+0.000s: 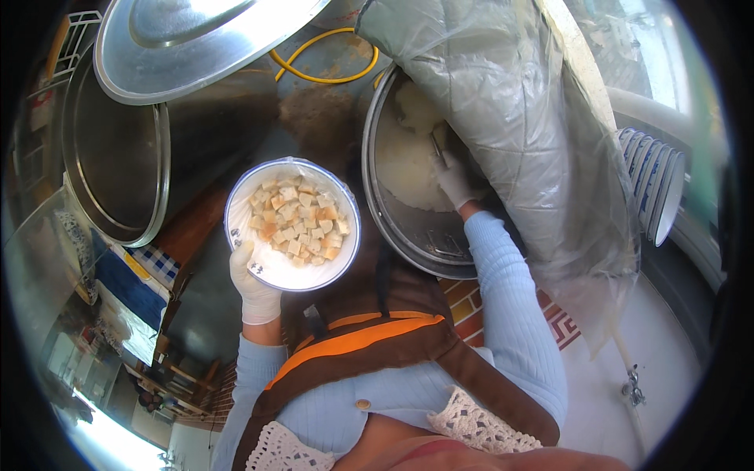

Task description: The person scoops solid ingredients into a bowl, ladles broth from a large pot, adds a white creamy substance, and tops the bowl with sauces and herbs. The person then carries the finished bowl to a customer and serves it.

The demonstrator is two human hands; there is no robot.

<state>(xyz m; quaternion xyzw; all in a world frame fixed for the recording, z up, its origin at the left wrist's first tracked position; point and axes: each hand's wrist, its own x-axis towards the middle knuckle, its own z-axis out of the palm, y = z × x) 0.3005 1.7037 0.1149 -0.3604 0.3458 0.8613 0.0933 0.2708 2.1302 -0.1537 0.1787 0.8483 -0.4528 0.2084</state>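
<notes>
My gloved left hand (252, 282) grips the lower left rim of a blue-rimmed white bowl (347, 259). Clear plastic film lines the bowl, and small cubes of pale bread (297, 221) with browned crusts lie in it. To the right, my gloved right hand (455, 181) reaches into a large round metal pot (370, 171). Its fingers are closed around the thin metal handle of a utensil (436, 144); the working end cannot be made out. Whitish, cloudy contents (406, 168) fill part of the pot. A quilted silvery cover (500, 118) under clear plastic hides the pot's right side.
A large metal lid (206, 53) is at the upper left, above a second wide metal vessel (115, 153). A yellow hose (330, 79) curls on the floor. Several blue-and-white bowls (651, 179) are stacked at the right. A metal valve (634, 388) sits on a pipe at lower right.
</notes>
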